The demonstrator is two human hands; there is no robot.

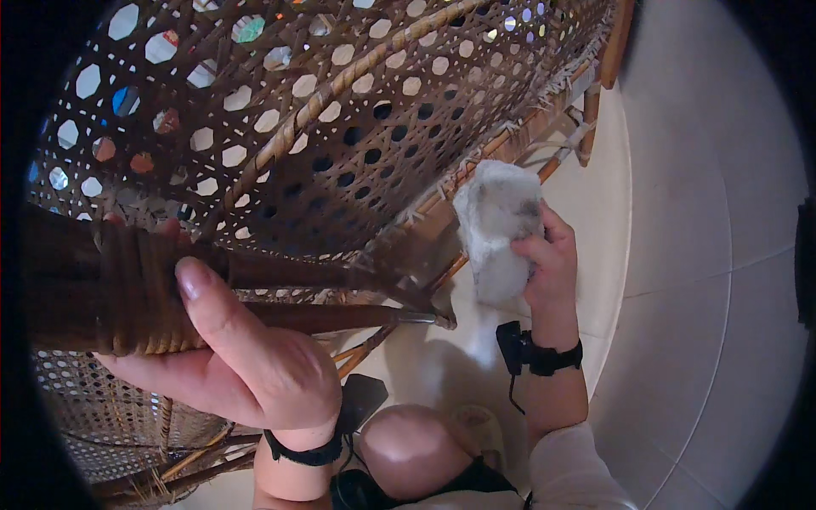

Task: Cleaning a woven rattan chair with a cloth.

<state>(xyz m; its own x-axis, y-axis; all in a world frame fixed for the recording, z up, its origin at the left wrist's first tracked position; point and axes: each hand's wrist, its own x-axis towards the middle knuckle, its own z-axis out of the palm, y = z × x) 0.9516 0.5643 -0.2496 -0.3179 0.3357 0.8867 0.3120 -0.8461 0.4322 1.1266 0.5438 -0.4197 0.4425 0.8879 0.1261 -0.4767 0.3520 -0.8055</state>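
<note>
My left hand (pixel 268 363) grips a dark rattan pole at a wide cane-wrapped joint (pixel 137 287), the thumb on top and fingertips showing beyond its far side. From this joint, two dark poles (pixel 319 317) run to the right, and the lower one ends near a bright metal piece. A whitish cloth or pad (pixel 500 236), smudged grey and black, is held in my right hand (pixel 553 261). The pad is in front of the lower edge of a woven cane panel (pixel 331 146); whether they touch, I cannot tell.
A twisted cane rib (pixel 287 131) crosses the openwork panel, with coloured things behind its holes. Another woven panel (pixel 121 408) lies at lower left. Thin rattan legs (pixel 590 124) stand at upper right. Pale tiled floor (pixel 688 268) curves along the right. My knee (pixel 408 452) is below.
</note>
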